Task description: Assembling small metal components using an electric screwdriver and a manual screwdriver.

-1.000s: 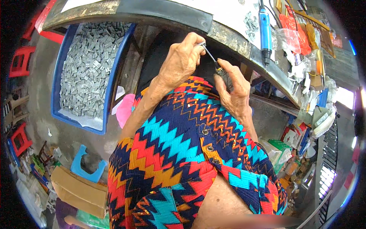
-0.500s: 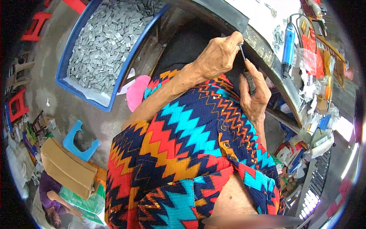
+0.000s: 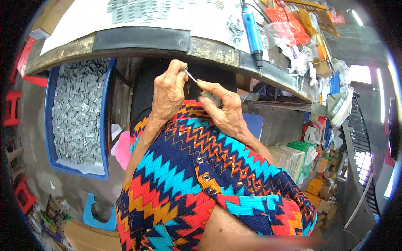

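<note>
In front of my lap, just below the bench edge, my two hands work close together. My left hand (image 3: 169,92) is closed, its fingers pinching one end of a thin metal rod (image 3: 191,76). The rod slants down to the thumb of my right hand (image 3: 226,111). That hand is curled around a small grey, rough-looking piece (image 3: 211,98), mostly covered by its fingers. I cannot tell what kind of piece it is, nor whether the rod is joined to it.
Ahead stands a white-topped bench (image 3: 83,31) with rows of small grey parts (image 3: 138,10). A blue electric screwdriver (image 3: 252,33) lies near its edge. Beneath, at left, a blue tray (image 3: 104,125) holds many grey pieces. Plastic bags (image 3: 289,27) clutter the bench's right side.
My view has swung to the right, so the bench and its rows of parts show more fully. Both hands keep the same hold on the rod and the grey piece.
</note>
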`<action>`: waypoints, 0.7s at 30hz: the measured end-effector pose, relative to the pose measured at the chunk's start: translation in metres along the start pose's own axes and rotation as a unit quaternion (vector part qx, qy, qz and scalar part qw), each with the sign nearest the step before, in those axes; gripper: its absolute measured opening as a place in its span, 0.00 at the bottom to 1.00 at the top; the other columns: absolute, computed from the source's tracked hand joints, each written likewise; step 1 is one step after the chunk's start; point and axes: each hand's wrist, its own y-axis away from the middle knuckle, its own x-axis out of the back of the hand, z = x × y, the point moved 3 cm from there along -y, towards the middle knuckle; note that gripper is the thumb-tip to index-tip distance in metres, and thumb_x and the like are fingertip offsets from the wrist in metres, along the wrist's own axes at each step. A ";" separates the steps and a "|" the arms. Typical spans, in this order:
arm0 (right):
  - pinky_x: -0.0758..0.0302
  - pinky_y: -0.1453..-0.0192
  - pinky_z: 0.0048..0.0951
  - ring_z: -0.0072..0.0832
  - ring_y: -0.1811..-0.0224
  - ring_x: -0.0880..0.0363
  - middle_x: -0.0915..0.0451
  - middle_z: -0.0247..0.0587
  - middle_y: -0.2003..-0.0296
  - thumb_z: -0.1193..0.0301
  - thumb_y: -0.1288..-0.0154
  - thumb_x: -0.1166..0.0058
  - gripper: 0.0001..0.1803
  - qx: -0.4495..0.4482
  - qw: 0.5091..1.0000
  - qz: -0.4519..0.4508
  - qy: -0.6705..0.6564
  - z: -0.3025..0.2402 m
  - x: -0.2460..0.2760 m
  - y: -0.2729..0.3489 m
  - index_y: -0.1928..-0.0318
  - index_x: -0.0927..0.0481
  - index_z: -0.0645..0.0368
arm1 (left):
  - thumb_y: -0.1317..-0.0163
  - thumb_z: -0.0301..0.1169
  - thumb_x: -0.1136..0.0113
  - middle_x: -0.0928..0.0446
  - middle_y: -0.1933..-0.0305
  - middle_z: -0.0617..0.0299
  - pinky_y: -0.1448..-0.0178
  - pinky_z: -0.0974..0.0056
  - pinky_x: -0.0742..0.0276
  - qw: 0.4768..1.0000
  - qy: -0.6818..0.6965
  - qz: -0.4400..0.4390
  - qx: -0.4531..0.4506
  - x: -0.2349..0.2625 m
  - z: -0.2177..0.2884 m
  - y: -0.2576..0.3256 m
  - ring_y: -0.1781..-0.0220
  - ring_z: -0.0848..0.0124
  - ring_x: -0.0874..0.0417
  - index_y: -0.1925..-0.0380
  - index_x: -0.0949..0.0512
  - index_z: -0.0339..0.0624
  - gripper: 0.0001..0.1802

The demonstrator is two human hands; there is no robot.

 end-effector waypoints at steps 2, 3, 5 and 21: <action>0.25 0.57 0.31 0.38 0.62 0.20 0.22 0.52 0.63 0.78 0.46 0.48 0.16 -0.046 0.999 -0.011 -0.017 0.002 0.003 -0.001 0.55 0.25 0.67 | 0.41 0.21 0.53 0.26 0.77 0.48 0.72 0.59 0.28 1.000 -0.009 -0.007 -0.003 -0.003 -0.002 -0.001 0.73 0.55 0.20 0.64 0.31 0.34 0.06; 0.26 0.57 0.31 0.39 0.62 0.20 0.22 0.52 0.63 0.77 0.46 0.48 0.16 -0.059 0.998 -0.020 -0.020 0.005 0.003 0.000 0.55 0.25 0.67 | 0.41 0.21 0.53 0.26 0.77 0.48 0.72 0.59 0.28 1.000 -0.011 -0.016 0.007 -0.004 -0.003 -0.002 0.73 0.54 0.20 0.64 0.31 0.34 0.06; 0.26 0.56 0.33 0.42 0.62 0.21 0.22 0.53 0.63 0.75 0.46 0.49 0.17 -0.062 0.997 -0.043 -0.011 0.013 0.002 -0.002 0.54 0.26 0.67 | 0.40 0.22 0.55 0.26 0.77 0.48 0.71 0.59 0.28 0.999 -0.031 -0.031 0.022 -0.006 -0.008 -0.001 0.74 0.54 0.20 0.63 0.31 0.33 0.06; 0.28 0.51 0.30 0.35 0.58 0.22 0.22 0.49 0.59 0.74 0.44 0.46 0.18 -0.016 0.981 0.160 0.107 0.040 0.095 -0.020 0.51 0.26 0.62 | 0.36 0.31 0.51 0.27 0.76 0.67 0.74 0.76 0.38 0.970 0.012 -0.132 0.203 0.008 0.011 -0.005 0.77 0.83 0.34 0.68 0.27 0.39 0.07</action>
